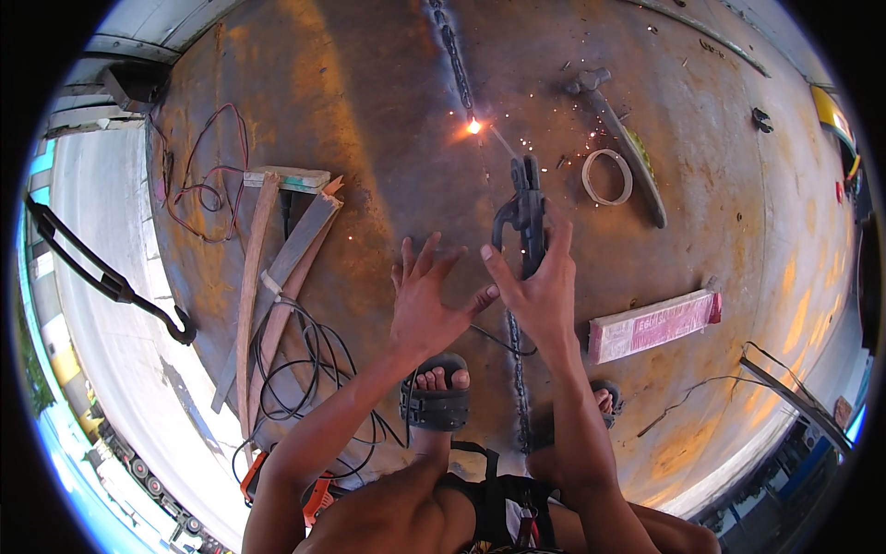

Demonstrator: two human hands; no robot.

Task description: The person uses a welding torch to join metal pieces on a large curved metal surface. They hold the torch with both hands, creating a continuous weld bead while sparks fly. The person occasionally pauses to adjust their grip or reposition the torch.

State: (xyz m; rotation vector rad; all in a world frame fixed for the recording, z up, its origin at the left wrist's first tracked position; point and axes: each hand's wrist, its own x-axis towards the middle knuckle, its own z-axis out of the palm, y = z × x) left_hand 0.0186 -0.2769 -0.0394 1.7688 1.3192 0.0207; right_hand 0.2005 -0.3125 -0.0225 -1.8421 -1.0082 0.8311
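Observation:
My right hand (544, 286) is closed around a dark welding electrode holder (526, 198). From the holder's jaws a thin welding rod (503, 141) slants up and left to a bright arc (473, 126) on the rusty steel plate (388, 120). Sparks scatter to the right of it. A dark weld bead (452, 60) runs away from the arc toward the far edge. Another bead (517, 369) lies nearer, between my sandalled feet. My left hand (429, 300) hovers left of the holder with its fingers spread, holding nothing; its thumb tip comes close to my right hand.
Right of the arc lie a hammer (632, 157) and a pale ring (606, 177). A pink-and-white long box (655, 325) rests nearer. On the left are wooden boards (254, 286), black cable (314, 355), thin reddish wire (217, 198) and a black hooked rod (115, 282) beyond the plate's edge.

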